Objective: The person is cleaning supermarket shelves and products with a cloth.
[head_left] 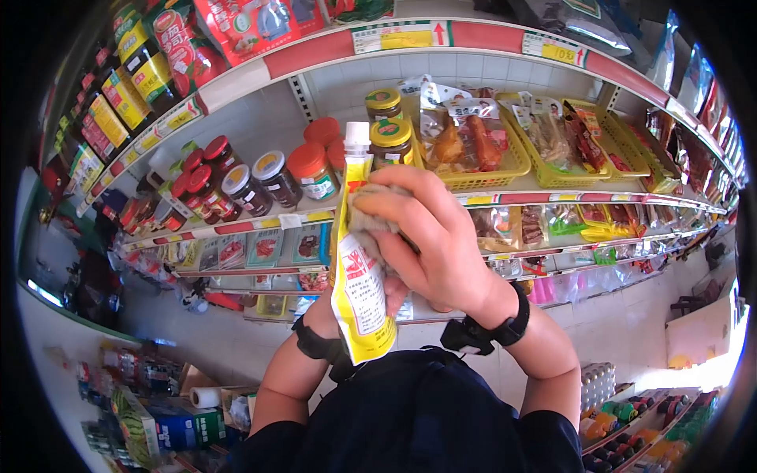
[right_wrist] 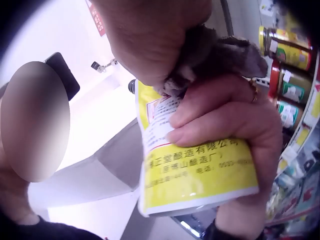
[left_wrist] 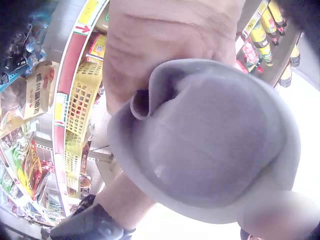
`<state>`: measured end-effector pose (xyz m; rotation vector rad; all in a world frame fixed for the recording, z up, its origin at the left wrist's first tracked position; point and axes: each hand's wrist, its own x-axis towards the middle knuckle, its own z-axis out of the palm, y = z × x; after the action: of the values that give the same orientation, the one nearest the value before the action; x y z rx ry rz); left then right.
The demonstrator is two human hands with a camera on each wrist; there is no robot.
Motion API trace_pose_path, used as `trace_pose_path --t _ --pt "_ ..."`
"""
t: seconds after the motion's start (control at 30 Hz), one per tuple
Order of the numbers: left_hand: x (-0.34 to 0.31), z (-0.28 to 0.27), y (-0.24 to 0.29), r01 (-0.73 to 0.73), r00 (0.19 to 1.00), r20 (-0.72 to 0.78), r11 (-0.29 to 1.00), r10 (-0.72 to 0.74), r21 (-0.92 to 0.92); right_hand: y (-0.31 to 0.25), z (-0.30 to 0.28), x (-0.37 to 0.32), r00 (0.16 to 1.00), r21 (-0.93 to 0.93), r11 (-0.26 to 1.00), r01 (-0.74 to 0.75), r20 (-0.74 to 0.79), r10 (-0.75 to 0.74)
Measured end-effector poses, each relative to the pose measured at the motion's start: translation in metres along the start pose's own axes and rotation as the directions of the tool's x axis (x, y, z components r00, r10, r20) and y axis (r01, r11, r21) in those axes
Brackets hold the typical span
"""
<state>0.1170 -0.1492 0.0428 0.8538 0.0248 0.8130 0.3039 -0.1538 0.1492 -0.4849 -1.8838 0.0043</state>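
Where glass jars [head_left: 276, 180] with red and silver lids crowd the left of the shelf [head_left: 236, 229], a glossy yellow pouch [head_left: 359, 292] with a white screw cap [head_left: 357, 134] is held upright in front of it. The left hand [right_wrist: 235, 125] wraps round the pouch's lower half, fingers curled across the printed label. The right hand [head_left: 441, 252] bunches a soft grey cloth [head_left: 371, 213] against the pouch's upper face. Farther right, yellow plastic mesh baskets [head_left: 512, 162] hold clear packets of food.
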Motion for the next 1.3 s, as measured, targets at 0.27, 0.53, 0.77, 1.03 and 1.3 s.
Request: trace_pose_path --t 0.27,0.53,0.77,1.03,1.3 --pt "0.032 0.012 0.018 -0.171 0.874 -0.368 0.909 0.318 0.379 0.01 -0.029 -0.023 0.942 0.174 0.948 -0.267 0.254 0.219" --pt "0.07 0.039 0.004 -0.07 0.867 -0.396 0.86 0.303 0.505 0.004 -0.049 -0.036 0.728 0.204 0.703 -0.681 0.284 0.624" --pt "0.078 0.031 0.005 -0.01 0.944 -0.288 0.884 0.163 0.467 0.064 -0.066 -0.048 0.348 0.727 0.111 -0.678 0.184 0.919" --pt "0.047 0.023 0.015 0.056 0.944 -0.304 0.842 0.131 0.536 0.126 -0.075 -0.006 0.404 0.797 0.263 -0.544 -0.026 0.914" --pt "0.021 0.007 0.021 0.083 0.928 -0.352 0.855 0.121 0.513 0.243 -0.057 -0.052 0.549 0.399 0.532 -0.747 -0.084 0.832"
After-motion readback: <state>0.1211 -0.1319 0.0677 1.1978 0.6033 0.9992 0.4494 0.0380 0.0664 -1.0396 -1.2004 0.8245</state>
